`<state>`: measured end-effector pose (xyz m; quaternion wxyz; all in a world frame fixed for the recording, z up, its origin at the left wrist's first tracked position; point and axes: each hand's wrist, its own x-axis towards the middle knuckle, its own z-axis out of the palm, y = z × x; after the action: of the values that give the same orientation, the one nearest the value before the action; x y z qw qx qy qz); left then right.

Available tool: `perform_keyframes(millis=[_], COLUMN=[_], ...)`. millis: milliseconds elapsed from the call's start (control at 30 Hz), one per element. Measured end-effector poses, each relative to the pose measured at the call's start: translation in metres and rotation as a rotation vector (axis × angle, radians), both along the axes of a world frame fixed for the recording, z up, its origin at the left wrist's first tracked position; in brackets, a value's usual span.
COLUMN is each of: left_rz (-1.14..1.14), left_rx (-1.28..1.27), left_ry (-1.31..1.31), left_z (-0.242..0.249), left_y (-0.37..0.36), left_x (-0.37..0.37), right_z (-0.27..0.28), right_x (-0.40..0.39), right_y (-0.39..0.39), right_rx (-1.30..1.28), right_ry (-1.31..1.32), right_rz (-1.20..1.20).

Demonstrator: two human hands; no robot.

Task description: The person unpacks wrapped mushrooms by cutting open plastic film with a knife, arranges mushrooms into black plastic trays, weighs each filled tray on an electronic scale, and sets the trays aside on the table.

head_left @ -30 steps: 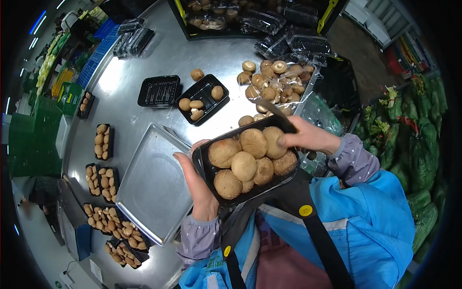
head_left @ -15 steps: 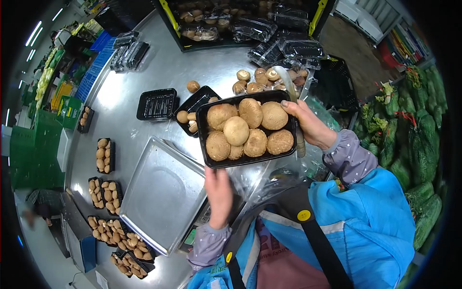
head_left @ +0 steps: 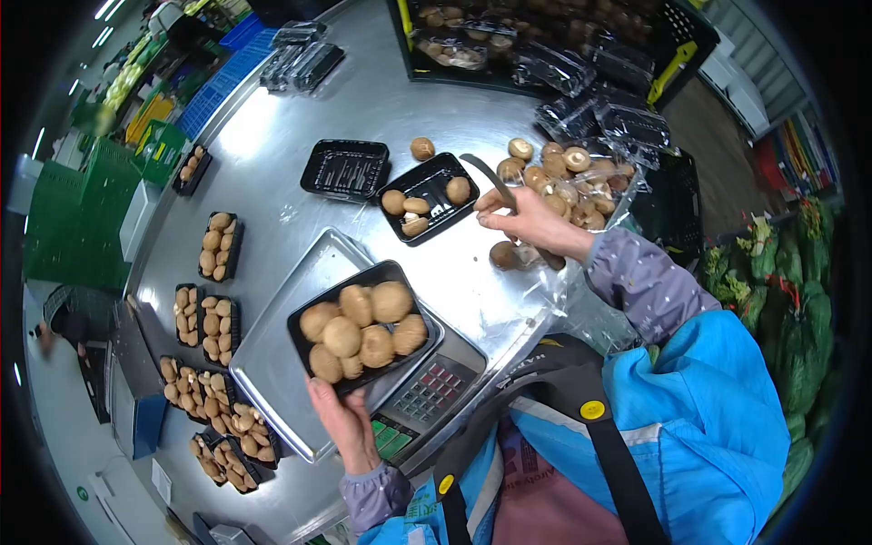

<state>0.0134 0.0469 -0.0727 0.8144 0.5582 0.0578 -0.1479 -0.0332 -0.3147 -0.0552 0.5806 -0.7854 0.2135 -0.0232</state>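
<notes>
My left hand point(head_left: 345, 420) grips the near edge of a black tray of mushrooms point(head_left: 341, 337), its thumb at the rim. The tray is over the metal pan of a weighing scale point(head_left: 272, 381), beside the keypad point(head_left: 431, 389). In my right hand point(head_left: 536, 221) is a curved knife point(head_left: 485, 173), its grey blade pointing up and left and its handle low behind the palm. Left of that hand, a second black tray point(head_left: 438, 220) holds several mushrooms. Loose mushrooms point(head_left: 556, 171) lie on a clear plastic bag just beyond it.
An empty black tray point(head_left: 344, 170) and a single mushroom point(head_left: 422, 148) lie farther back. Filled trays point(head_left: 218, 328) line the left of the steel table point(head_left: 381, 100). Wrapped packs point(head_left: 627, 118) rest by a black crate point(head_left: 509, 77). Green vegetables point(head_left: 790, 318) are stacked at the right.
The mushroom tray has gone left and down over the scale, now in my left hand alone. My right hand has let go of it and moved toward the second tray, keeping the knife.
</notes>
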Motion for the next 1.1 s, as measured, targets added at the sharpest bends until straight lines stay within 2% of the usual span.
perform_keyframes(millis=[33,200,233,300,367,400,433,567,633,667,700,767,833,900,967,1033,1100], left_rz=[0.043,0.179,0.162,0.132,0.182,0.201,0.214,0.374,0.403,0.363,0.33,0.189,-0.018,-0.131,-0.05,-0.013,0.021], left_rx=[0.032,0.093,0.211,0.445,0.538,0.639,0.74,0.652,0.634,0.6,0.573,0.551,0.436,0.524,0.416,0.368,0.138], left_ry=[-0.018,-0.043,-0.013,0.054,0.091,0.012,-0.062,-0.139,-0.17,-0.21,-0.247,-0.335,-0.434,-0.709,-0.661,-0.659,-0.566], left_z=[0.003,0.004,0.002,0.001,0.004,0.005,0.006,0.02,0.029,0.032,0.034,0.035,0.03,0.036,0.028,0.031,0.029], left_y=[0.007,0.032,0.04,0.053,0.057,0.061,0.064,0.058,0.041,0.032,0.024,0.003,-0.021,-0.045,-0.054,-0.045,-0.03], left_x=[0.001,0.006,0.006,0.006,0.005,0.004,0.003,0.002,0.002,0.001,-0.002,-0.01,-0.017,-0.023,-0.03,-0.027,-0.023], right_z=[-0.008,-0.058,-0.066,-0.076,-0.081,-0.082,-0.082,-0.088,-0.078,-0.063,-0.032,0.007,0.024,0.031,0.031,0.05,0.065], right_x=[0.014,0.087,0.101,0.119,0.131,0.135,0.136,0.133,0.131,0.126,0.122,0.109,0.09,0.066,0.05,0.047,0.05], right_y=[-0.006,0.0,0.004,0.013,0.019,0.024,0.024,0.015,0.015,0.016,0.026,0.051,0.081,0.115,0.139,0.14,0.139], right_rx=[-0.019,-0.573,-0.666,-0.684,-0.617,-0.629,-0.598,-0.442,-0.413,-0.386,-0.116,0.12,0.234,0.258,0.342,0.328,0.607], right_ry=[0.032,-0.076,-0.075,-0.05,0.151,0.153,0.183,0.127,0.058,0.099,0.214,0.179,0.102,-0.064,-0.153,-0.114,0.278], right_rz=[0.054,0.295,0.316,0.332,0.435,0.424,0.421,0.4,0.283,0.229,0.23,0.301,0.452,0.575,0.628,0.683,0.66])
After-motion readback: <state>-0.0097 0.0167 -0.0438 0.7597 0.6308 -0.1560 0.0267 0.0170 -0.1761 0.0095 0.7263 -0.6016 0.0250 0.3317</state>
